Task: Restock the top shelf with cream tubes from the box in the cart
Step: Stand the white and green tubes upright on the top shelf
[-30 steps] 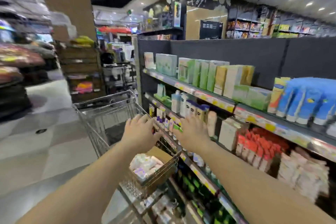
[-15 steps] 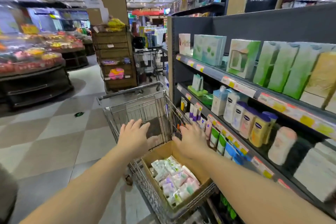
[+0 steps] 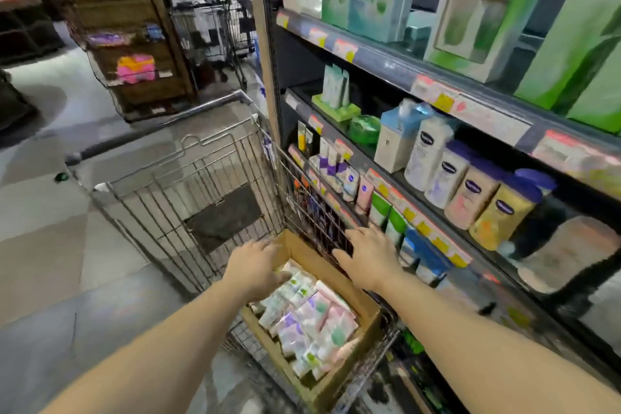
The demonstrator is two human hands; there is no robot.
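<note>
Shelving filled frame right; top shelf (image 3: 386,55) was crowded. Tubes (image 3: 312,323) lay in box (image 3: 336,383), lower centre. Left hand (image 3: 257,267) and right hand (image 3: 369,259) were spread, holding nothing. Risk judged: loose tubes spilling if grabbed hastily.

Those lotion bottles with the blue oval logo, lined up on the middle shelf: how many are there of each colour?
White bottles: 2 (the second has a purple cap)
Pink bottle: 1
Gold bottle: 1
Total: 4
</note>
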